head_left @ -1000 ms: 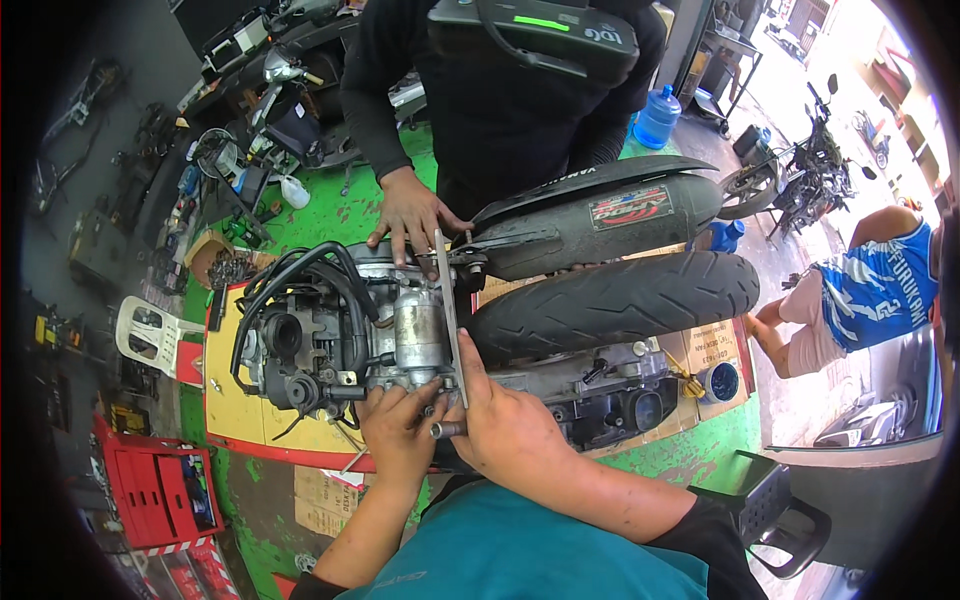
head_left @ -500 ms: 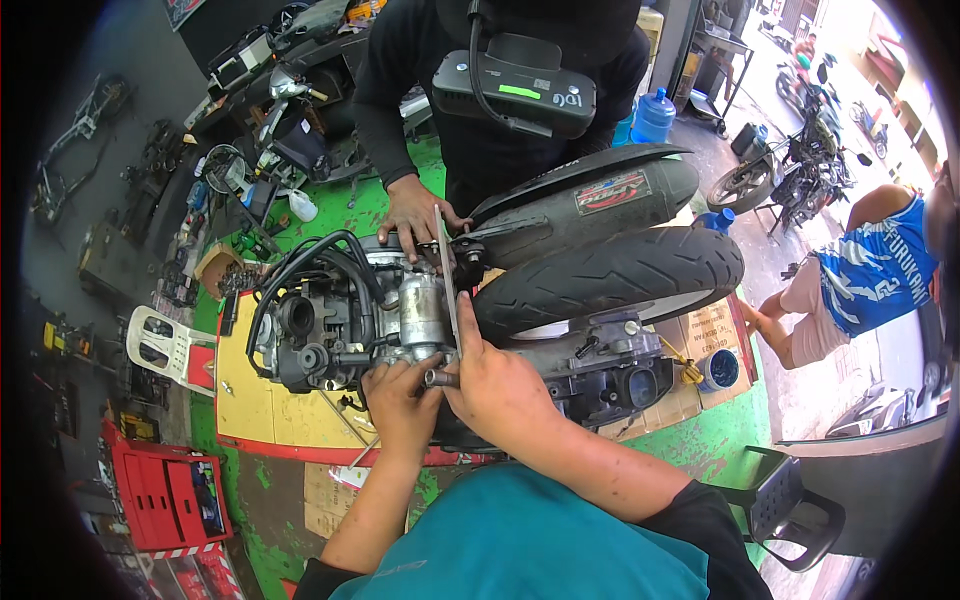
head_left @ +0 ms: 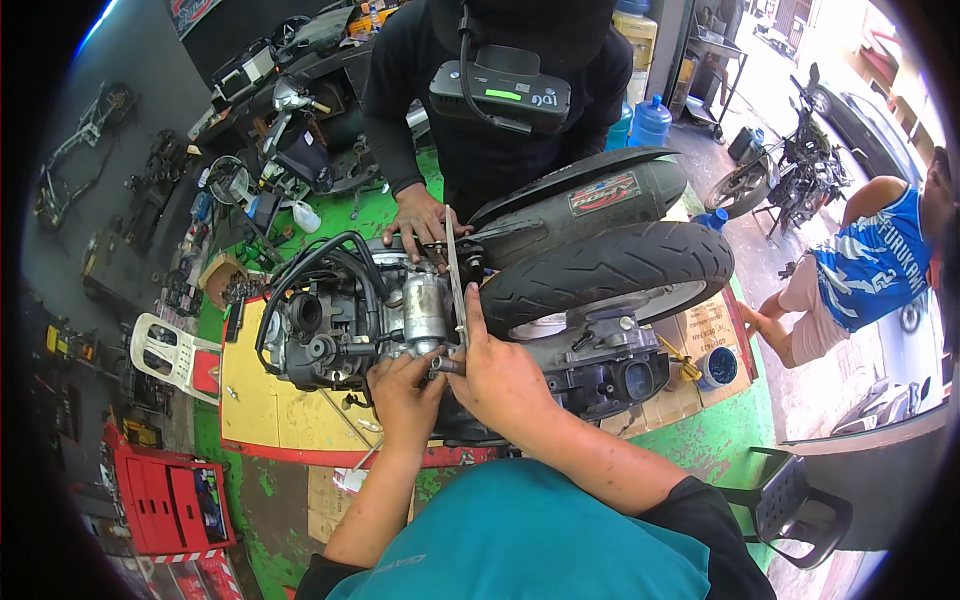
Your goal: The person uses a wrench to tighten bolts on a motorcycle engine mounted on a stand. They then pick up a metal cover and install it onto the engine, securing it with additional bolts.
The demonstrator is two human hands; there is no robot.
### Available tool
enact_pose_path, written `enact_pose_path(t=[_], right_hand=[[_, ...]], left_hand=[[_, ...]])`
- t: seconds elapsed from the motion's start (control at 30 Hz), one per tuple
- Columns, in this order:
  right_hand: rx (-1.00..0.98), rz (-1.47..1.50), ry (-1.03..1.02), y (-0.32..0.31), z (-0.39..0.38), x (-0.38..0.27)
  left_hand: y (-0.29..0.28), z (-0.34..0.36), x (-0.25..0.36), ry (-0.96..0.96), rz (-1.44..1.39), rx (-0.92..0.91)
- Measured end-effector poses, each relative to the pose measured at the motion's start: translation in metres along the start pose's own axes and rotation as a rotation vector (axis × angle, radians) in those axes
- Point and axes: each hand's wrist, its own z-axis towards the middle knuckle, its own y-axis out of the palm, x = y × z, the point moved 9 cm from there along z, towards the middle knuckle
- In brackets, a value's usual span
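A scooter engine [head_left: 330,335] with black hoses lies on the table, joined to the rear wheel [head_left: 610,275]. My left hand [head_left: 408,398] has its fingers curled over the engine's near side; what its fingertips grip is hidden. My right hand [head_left: 505,385] is closed on a flat metal bracket [head_left: 454,265] standing on edge across the unit, index finger stretched along it. A short metal tube [head_left: 447,366] sticks out between my hands. Opposite me, a co-worker's hand [head_left: 420,222] rests on the far side of the engine, by the bracket's far end.
A black muffler [head_left: 630,195] lies behind the wheel. A yellow table [head_left: 265,415] with a red edge carries everything. At its right stands a blue-rimmed tub [head_left: 717,370]. A white chair [head_left: 165,350], red tool cabinet [head_left: 165,495] and black chair [head_left: 790,505] stand around. Another person [head_left: 870,265] sits at right.
The view has shifted slightly. The bracket's far end has moved a little to the right, while both my hands keep their places. The seated person has leaned slightly.
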Motion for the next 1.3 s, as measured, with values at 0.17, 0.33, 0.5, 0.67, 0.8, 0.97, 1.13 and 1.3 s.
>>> enact_pose_path(t=[0.17,0.33,0.5,0.67,0.8,0.97,1.13,1.3], right_hand=[[0.002,0.027,0.027,-0.002,-0.002,0.001],[0.051,-0.059,0.027,-0.011,-0.002,0.001],[0.062,-0.033,0.141,-0.007,-0.003,0.010],[0.088,0.031,0.135,-0.008,0.000,0.008],[0.094,-0.015,0.131,-0.012,-0.002,0.001],[0.078,0.003,0.132,-0.014,0.002,-0.002],[0.035,-0.058,0.096,-0.012,0.005,-0.012],[0.020,-0.088,0.013,-0.011,0.010,-0.015]], left_hand=[[-0.003,-0.005,-0.003,0.019,-0.010,0.033],[-0.021,-0.009,-0.008,-0.017,-0.262,0.077],[-0.020,-0.044,-0.025,-0.298,-0.646,-0.109],[-0.028,-0.045,0.000,-0.035,-0.555,-0.127],[-0.027,-0.041,0.008,0.063,-0.333,-0.081],[-0.022,-0.030,0.007,0.260,-0.142,-0.014],[-0.014,-0.029,0.006,0.281,-0.072,0.045],[-0.007,-0.027,0.006,0.259,-0.046,0.074]])
